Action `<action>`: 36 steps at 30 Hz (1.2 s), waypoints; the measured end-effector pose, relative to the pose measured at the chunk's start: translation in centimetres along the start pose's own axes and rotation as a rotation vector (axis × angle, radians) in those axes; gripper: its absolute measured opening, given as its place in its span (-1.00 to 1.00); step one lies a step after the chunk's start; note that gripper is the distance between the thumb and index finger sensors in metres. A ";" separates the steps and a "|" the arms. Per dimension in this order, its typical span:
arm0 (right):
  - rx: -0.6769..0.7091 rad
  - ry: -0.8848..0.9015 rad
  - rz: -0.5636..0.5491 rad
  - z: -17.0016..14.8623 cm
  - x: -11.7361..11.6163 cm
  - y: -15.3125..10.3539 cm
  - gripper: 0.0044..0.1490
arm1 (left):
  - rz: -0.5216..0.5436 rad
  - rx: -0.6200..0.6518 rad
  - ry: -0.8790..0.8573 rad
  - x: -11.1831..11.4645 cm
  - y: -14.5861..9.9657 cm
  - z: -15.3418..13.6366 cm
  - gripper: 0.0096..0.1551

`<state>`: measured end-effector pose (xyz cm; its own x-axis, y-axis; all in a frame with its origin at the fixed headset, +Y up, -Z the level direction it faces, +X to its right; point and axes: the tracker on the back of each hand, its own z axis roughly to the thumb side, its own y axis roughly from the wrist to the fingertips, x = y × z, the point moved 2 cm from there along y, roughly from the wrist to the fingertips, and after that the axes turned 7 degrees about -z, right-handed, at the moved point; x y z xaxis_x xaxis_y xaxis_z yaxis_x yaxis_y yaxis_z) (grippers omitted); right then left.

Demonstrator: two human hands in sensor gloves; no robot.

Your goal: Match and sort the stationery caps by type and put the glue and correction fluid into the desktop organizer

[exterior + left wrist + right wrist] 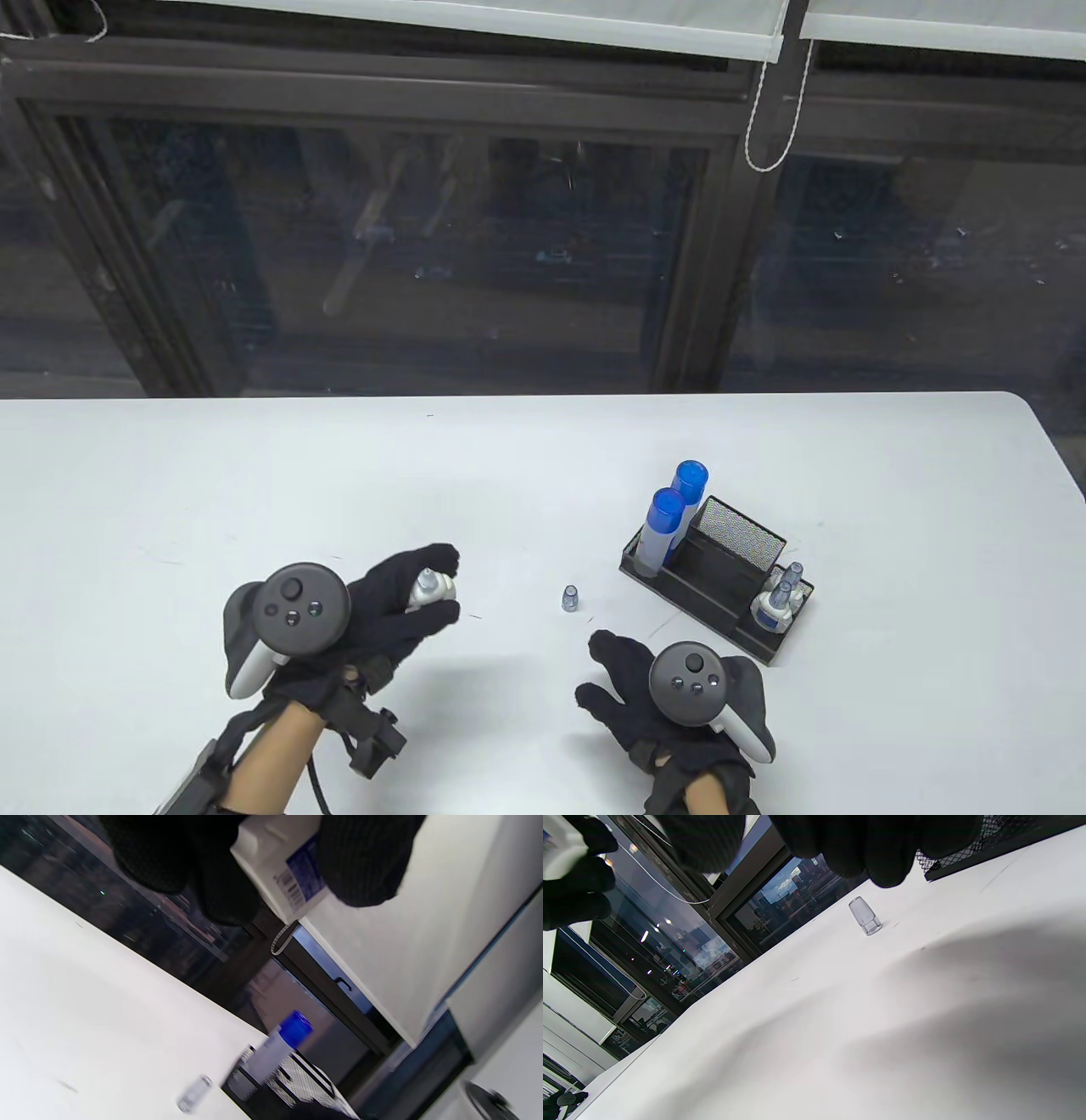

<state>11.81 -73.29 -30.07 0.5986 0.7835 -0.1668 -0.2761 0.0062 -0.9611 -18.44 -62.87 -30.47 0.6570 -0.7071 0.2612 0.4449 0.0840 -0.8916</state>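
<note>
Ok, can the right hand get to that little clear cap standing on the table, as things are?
Probably yes. The right hand is open and holds nothing, and the clear cap stands alone on bare table just beyond its fingers, apart from the organizer. The left hand, gripping the correction fluid bottle, is off to the side.

Organizer [679, 586] right of centre on table [254, 475]; loose cap [570, 598] just left of it; glue sticks [663, 526] in its left compartment.
</note>
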 end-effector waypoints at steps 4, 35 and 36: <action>-0.003 -0.002 -0.012 0.0 0.0 -0.1 -0.06 | -0.075 0.016 -0.042 5.0 -0.9 -0.1 -0.31; -0.095 -0.282 -0.064 5.5 3.2 9.6 -0.13 | -0.073 -0.044 -0.035 8.7 -2.6 -3.7 -0.30; -0.112 -0.301 -0.043 5.0 2.4 10.3 -0.14 | -0.075 -0.048 -0.028 8.7 -2.6 -3.8 -0.30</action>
<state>6.68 -68.24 -39.33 0.3538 0.9328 -0.0687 -0.1606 -0.0117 -0.9869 -16.17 -71.91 -27.23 0.6395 -0.6906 0.3378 0.4645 -0.0030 -0.8856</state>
